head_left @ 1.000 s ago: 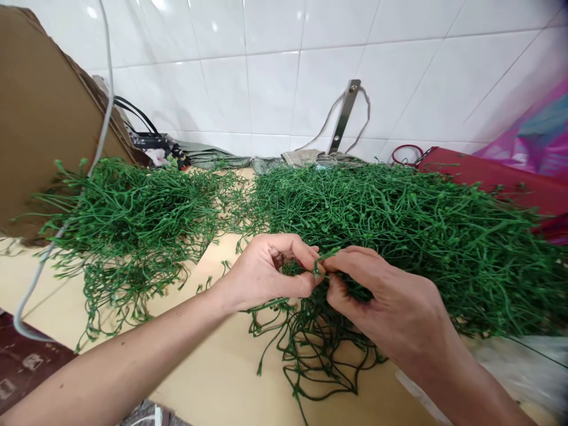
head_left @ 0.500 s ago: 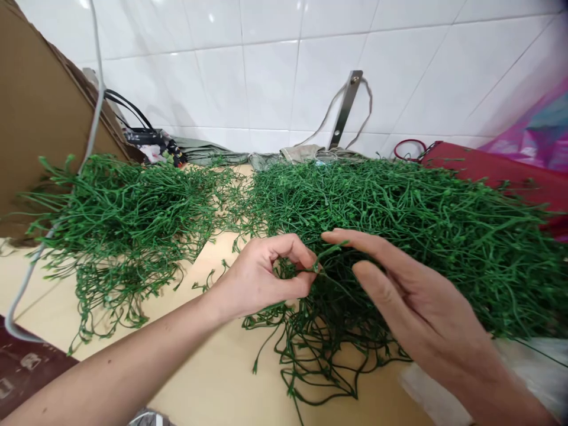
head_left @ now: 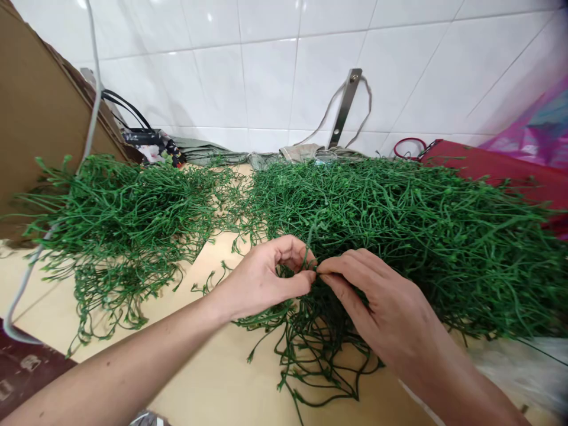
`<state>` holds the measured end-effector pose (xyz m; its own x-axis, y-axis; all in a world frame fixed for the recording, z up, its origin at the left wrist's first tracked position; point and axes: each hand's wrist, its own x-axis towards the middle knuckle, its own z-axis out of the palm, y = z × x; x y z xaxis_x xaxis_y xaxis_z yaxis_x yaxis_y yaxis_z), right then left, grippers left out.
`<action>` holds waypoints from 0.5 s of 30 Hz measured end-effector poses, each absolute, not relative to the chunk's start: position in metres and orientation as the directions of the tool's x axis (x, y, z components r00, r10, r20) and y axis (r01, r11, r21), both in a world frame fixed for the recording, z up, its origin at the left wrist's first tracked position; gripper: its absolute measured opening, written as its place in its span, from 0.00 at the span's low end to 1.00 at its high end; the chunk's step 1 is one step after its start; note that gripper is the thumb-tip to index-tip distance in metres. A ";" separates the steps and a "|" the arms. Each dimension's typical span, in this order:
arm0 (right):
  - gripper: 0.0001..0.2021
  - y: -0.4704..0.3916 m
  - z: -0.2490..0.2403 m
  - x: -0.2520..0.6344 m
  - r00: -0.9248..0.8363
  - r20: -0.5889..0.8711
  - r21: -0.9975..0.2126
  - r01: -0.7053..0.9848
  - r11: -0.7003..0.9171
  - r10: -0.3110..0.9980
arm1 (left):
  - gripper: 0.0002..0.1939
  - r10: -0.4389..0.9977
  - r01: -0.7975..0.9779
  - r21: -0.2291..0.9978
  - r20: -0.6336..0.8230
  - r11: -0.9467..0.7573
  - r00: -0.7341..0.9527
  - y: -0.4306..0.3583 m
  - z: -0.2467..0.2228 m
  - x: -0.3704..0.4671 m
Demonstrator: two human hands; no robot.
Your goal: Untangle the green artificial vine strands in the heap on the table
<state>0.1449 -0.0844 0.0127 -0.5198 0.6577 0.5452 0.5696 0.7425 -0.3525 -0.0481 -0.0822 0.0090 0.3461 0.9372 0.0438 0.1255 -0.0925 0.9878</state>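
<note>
My left hand [head_left: 270, 275] pinches a thin green plastic-looking stem [head_left: 312, 251] between thumb and fingers. My right hand [head_left: 377, 302] meets it, its thumb and forefinger closed on the same stem at the left fingertips. Part of the stem sticks up above the fingers; the exact grip point is hidden. Beyond and right of the hands spreads a large heap of green stems [head_left: 426, 219] with small forked tips. Below the hands, a loose tangle of stems [head_left: 323, 367] hangs over the tan surface [head_left: 222, 367].
A second pile of green stems [head_left: 133, 207] lies at left, beside a cardboard box [head_left: 39, 118] and a white cable [head_left: 91, 130]. Behind stand a tiled wall [head_left: 213, 77], a metal bracket [head_left: 346, 109], a patterned bag [head_left: 153, 145] and a red bag [head_left: 488, 168]. Clear plastic [head_left: 523, 373] lies right.
My right hand has moved left and closed its thumb and forefinger on the stem; before, its fingers were apart. My left hand keeps its pinch in nearly the same place.
</note>
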 end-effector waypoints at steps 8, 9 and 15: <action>0.08 -0.092 0.008 0.146 -0.584 0.610 -0.013 0.669 0.743 0.536 | 0.18 0.853 0.186 0.980 -0.038 -0.070 0.521 -0.082 0.014 -0.054; 0.08 -0.092 0.007 0.146 -0.596 0.602 0.002 0.666 0.746 0.531 | 0.20 0.842 0.193 0.977 -0.028 -0.091 0.539 -0.082 0.014 -0.054; 0.17 -0.090 0.013 0.147 -0.617 0.542 -0.150 0.597 0.788 0.570 | 0.25 0.779 0.234 0.965 -0.056 -0.118 0.624 -0.083 0.021 -0.059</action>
<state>0.1470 -0.0902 0.0133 -0.6169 0.5703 0.5424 0.5967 0.7883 -0.1502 -0.0587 -0.0828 0.0212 0.6245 0.7790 -0.0564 0.2339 -0.1177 0.9651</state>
